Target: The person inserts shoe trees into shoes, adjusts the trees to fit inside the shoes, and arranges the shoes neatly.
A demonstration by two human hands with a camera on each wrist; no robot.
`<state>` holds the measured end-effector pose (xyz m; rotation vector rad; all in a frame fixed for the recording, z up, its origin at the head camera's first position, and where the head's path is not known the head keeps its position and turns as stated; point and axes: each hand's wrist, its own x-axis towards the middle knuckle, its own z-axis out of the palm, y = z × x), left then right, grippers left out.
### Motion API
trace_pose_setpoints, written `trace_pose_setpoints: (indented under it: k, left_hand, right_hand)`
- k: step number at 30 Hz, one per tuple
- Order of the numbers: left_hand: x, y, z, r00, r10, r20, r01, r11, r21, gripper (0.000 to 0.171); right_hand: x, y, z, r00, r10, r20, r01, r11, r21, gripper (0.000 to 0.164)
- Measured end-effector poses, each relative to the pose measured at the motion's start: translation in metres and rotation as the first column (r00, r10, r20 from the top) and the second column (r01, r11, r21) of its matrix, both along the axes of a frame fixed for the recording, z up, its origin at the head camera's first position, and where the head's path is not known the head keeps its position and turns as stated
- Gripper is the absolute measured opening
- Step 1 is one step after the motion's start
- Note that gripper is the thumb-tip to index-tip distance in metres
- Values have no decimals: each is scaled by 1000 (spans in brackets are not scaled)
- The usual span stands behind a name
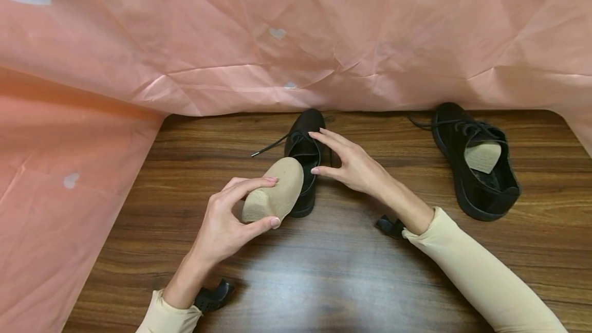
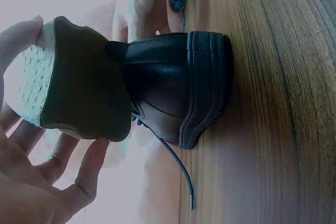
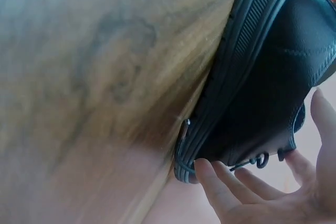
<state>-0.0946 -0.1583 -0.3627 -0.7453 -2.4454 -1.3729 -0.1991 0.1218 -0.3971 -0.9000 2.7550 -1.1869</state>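
Observation:
My left hand [image 1: 226, 225] holds a beige moulded-pulp shoe insert [image 1: 281, 181] between thumb and fingers. The insert is tilted above the heel and opening of a black lace-up shoe [image 1: 309, 121], partly covering it in the head view. In the left wrist view, the blunt end of the insert [image 2: 86, 80] faces the camera, behind the shoe's heel [image 2: 157, 77]. My right hand [image 1: 353, 166] is spread at the shoe's right side, fingertips by the laces and thumb near the opening. The right wrist view shows its fingers [image 3: 218, 190] along the shoe's front; contact is hard to tell.
Another black lace-up shoe [image 1: 501, 202] stands at the right, with a similar beige insert [image 1: 483, 155] inside it. A loose lace [image 1: 273, 146] trails left from the nearer shoe. Pink cloth [image 1: 351, 40] hangs behind and left of the wooden table [image 1: 194, 153].

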Motion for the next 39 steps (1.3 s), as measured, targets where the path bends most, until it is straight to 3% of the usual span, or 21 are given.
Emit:
trace_pose_setpoints:
  k: [12,25,39]
  left_hand:
    - [-2,8,-4,999,-33,36,34,999,-16,58]
    - [-7,16,-8,996,-82,-26,82,996,-26,55]
    - [-13,21,-11,995,-72,-69,69,997,-41,62]
  right_hand:
    - [-1,3,0,1000,0,23,0,1000,12,70]
    - [-1,3,-1,999,-8,40,7,1000,9,72]
    - [-2,4,1,999,3,54,-3,1000,-2,66]
